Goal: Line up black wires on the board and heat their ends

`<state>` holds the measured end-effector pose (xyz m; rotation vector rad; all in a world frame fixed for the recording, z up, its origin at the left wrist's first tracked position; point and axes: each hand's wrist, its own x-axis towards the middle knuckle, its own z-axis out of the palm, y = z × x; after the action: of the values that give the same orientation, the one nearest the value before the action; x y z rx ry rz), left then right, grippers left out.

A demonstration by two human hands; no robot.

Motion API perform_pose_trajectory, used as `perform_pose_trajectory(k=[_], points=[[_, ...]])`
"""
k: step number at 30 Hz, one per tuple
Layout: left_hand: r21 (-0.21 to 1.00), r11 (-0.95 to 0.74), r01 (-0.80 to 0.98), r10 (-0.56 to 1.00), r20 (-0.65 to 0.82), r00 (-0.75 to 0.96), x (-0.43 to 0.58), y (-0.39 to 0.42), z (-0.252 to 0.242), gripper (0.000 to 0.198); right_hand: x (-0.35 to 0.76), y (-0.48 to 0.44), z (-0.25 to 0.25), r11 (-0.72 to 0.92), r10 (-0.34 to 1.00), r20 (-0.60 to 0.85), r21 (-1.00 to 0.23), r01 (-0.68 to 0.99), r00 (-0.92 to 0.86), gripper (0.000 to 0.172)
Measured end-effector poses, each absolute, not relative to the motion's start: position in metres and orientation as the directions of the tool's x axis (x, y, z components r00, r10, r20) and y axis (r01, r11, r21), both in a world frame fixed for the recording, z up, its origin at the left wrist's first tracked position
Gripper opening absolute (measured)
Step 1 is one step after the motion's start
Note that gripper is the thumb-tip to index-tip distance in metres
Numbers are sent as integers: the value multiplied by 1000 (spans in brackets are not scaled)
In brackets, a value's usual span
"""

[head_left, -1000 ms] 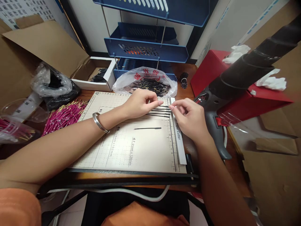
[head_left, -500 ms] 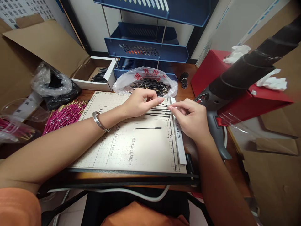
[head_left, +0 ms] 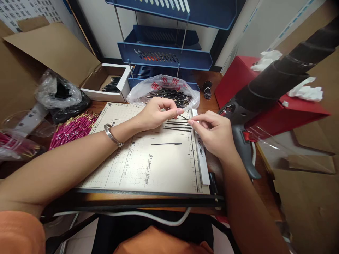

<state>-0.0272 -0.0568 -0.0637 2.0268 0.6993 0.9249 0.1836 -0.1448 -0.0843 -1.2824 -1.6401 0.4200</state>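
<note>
The open cardboard box [head_left: 53,49] fills the far left of the table, with the blue tray rack [head_left: 164,56] at the back and the red box [head_left: 238,77] on the right. The paper cutter [head_left: 137,165] lies in front of me, its black blade arm [head_left: 278,81] raised at the right. Behind it sits a plastic bag [head_left: 161,86] of black pieces, and a heap of pink wires [head_left: 71,128] lies to the left. My left hand [head_left: 153,114] and right hand [head_left: 214,134] meet near the cutter's ruler edge, each grip pinched on an end of one tilted black wire [head_left: 183,116], just above a row of laid wires [head_left: 177,126]. A single wire [head_left: 166,144] lies apart, nearer me.
</note>
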Motion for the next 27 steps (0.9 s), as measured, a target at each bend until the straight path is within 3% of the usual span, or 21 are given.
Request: perform_pose_trajectory(k=[4,10,27], points=[[840,-508,189,786,363,501,-27,-54,-66,60,183,-145,-83,367,895,447,-741,562,4,9],[837,-508,204,823,401,402,-28,-43,-73,61,184,-145,-85,368,929,295,-679,635,-223,9],[710,-616,340,752,403,521,-28,-56,-67,45,185,-145,-83,314,950,210,-637,704,-233,12]])
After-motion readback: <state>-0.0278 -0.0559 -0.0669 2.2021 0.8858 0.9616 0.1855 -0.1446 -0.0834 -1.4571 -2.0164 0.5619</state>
